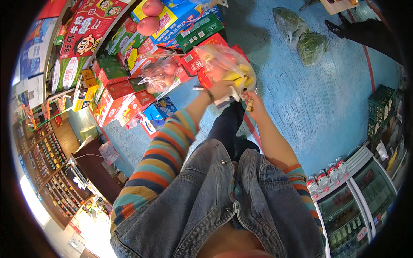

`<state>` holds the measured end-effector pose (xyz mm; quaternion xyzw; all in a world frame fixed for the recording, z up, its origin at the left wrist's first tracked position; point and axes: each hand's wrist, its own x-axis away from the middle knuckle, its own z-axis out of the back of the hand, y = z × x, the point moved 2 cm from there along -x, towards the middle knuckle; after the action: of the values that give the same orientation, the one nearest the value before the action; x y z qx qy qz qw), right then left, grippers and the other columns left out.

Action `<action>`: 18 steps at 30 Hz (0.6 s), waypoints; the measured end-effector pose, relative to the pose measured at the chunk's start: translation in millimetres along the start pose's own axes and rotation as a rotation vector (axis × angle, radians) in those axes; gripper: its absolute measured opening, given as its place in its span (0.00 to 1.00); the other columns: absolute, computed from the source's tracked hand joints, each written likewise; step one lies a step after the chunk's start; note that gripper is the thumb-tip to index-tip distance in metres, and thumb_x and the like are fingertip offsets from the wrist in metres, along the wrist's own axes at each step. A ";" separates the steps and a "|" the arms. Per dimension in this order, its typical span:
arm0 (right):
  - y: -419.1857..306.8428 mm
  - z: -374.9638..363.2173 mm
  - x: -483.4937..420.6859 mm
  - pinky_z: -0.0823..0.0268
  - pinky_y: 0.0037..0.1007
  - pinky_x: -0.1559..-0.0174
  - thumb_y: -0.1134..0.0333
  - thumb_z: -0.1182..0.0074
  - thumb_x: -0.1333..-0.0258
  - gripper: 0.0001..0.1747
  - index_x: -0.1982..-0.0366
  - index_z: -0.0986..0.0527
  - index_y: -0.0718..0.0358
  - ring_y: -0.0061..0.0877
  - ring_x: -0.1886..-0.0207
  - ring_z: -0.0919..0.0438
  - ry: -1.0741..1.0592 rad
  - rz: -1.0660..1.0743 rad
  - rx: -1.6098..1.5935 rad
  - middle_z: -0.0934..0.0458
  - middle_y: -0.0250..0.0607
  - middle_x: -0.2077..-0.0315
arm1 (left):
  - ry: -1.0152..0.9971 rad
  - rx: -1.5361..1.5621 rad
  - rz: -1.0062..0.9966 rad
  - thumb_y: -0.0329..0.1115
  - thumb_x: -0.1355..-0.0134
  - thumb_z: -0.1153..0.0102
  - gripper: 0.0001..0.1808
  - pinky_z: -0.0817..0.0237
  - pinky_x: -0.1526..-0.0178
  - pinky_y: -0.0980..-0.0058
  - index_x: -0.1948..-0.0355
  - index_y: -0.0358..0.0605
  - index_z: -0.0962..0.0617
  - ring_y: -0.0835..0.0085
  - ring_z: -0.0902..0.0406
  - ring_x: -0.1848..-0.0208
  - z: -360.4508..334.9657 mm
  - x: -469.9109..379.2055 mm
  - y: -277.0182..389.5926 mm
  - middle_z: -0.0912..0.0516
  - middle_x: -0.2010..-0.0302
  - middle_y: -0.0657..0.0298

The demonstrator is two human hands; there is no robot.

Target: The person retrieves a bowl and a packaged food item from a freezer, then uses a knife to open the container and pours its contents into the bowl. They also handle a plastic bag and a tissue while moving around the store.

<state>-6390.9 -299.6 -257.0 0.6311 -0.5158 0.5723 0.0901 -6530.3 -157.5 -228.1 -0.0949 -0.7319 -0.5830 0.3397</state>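
Observation:
A clear plastic bag [206, 53] of fruit sits on red cartons in front of me. Yellow bananas [240, 76] show through its near side, with reddish round fruit [216, 72] beside them. My left hand [223, 90] is at the bag's near edge, fingers closed on gathered white plastic [235, 95]. Just to its right, my right hand [256, 104] pinches the bag's edge near the bananas. A small tan-brown object [249, 105] lies against the right palm; what it is cannot be made out. The fingertips of both hands are partly hidden.
Another bag of round fruit [161, 75] rests on stacked cartons [111, 100] to the left. Two apples [148, 26] sit on a blue box [180, 22]. Bagged greens [311, 48] lie on the blue floor. Glass-door coolers [347, 213] stand right; a person's dark-clothed leg [364, 37] is upper right.

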 end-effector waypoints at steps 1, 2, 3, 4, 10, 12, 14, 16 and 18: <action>-6.9 4.2 2.3 0.37 0.24 0.63 0.60 0.48 0.48 0.10 0.71 0.26 0.59 0.20 0.66 0.27 0.013 0.000 0.011 0.23 0.32 0.70 | 0.047 0.139 -0.020 0.29 0.47 0.52 0.11 0.30 0.61 0.75 0.63 0.43 0.23 0.74 0.24 0.61 10.7 13.8 6.2 0.21 0.65 0.60; -14.4 8.9 5.3 0.37 0.25 0.61 0.60 0.48 0.48 0.10 0.71 0.26 0.59 0.21 0.65 0.27 0.040 0.001 0.032 0.23 0.33 0.70 | 0.078 0.313 -0.100 0.29 0.46 0.52 0.10 0.30 0.63 0.76 0.62 0.42 0.24 0.75 0.24 0.62 22.9 27.2 14.3 0.22 0.65 0.61; -23.3 12.9 7.5 0.37 0.26 0.60 0.60 0.49 0.48 0.10 0.71 0.27 0.59 0.22 0.64 0.26 0.089 0.012 0.065 0.23 0.34 0.71 | 0.141 0.373 -0.101 0.29 0.45 0.51 0.09 0.30 0.61 0.75 0.63 0.42 0.24 0.74 0.24 0.62 36.6 42.9 21.3 0.22 0.65 0.61; -34.8 15.7 8.7 0.37 0.26 0.61 0.61 0.48 0.48 0.10 0.72 0.27 0.60 0.22 0.66 0.27 0.068 0.061 0.031 0.24 0.35 0.72 | 0.183 0.457 -0.140 0.30 0.45 0.51 0.07 0.30 0.60 0.74 0.65 0.42 0.25 0.72 0.24 0.62 49.5 57.4 29.9 0.23 0.64 0.60; -118.0 26.9 13.6 0.36 0.26 0.62 0.61 0.49 0.47 0.10 0.75 0.30 0.60 0.26 0.69 0.26 0.020 0.248 -0.277 0.28 0.34 0.77 | 0.429 0.656 -0.402 0.25 0.46 0.53 0.03 0.31 0.60 0.72 0.70 0.41 0.27 0.68 0.25 0.61 91.4 102.0 121.2 0.23 0.60 0.54; -155.5 25.5 10.7 0.34 0.28 0.61 0.61 0.49 0.46 0.10 0.75 0.31 0.60 0.27 0.69 0.26 -0.080 0.265 -0.270 0.28 0.35 0.77 | 0.427 0.658 -0.436 0.22 0.46 0.57 0.06 0.31 0.59 0.72 0.71 0.40 0.27 0.68 0.25 0.60 88.5 105.9 164.2 0.24 0.58 0.51; -187.4 29.3 20.6 0.33 0.30 0.60 0.61 0.50 0.45 0.11 0.75 0.32 0.60 0.27 0.68 0.25 -0.139 0.287 -0.286 0.28 0.35 0.77 | 0.419 0.564 -0.416 0.25 0.44 0.54 0.03 0.31 0.61 0.73 0.71 0.42 0.27 0.67 0.24 0.62 74.4 107.0 202.9 0.24 0.54 0.46; -223.4 34.1 29.5 0.33 0.32 0.60 0.61 0.50 0.45 0.11 0.75 0.32 0.60 0.27 0.68 0.25 -0.219 0.344 -0.331 0.28 0.35 0.77 | 0.383 0.529 -0.461 0.25 0.43 0.54 0.04 0.31 0.61 0.74 0.71 0.42 0.27 0.67 0.24 0.63 57.0 96.4 239.0 0.24 0.53 0.45; -257.0 53.1 45.9 0.33 0.34 0.58 0.60 0.52 0.43 0.11 0.74 0.32 0.60 0.27 0.67 0.26 -0.288 0.345 -0.350 0.27 0.36 0.74 | 0.386 0.507 -0.496 0.27 0.43 0.55 0.04 0.30 0.60 0.73 0.71 0.42 0.27 0.67 0.23 0.62 43.1 87.3 269.0 0.26 0.50 0.42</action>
<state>-6172.2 -246.1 -114.6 0.5837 -0.7140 0.3858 0.0245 -6468.6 -59.1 33.3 0.2829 -0.7759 -0.4554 0.3325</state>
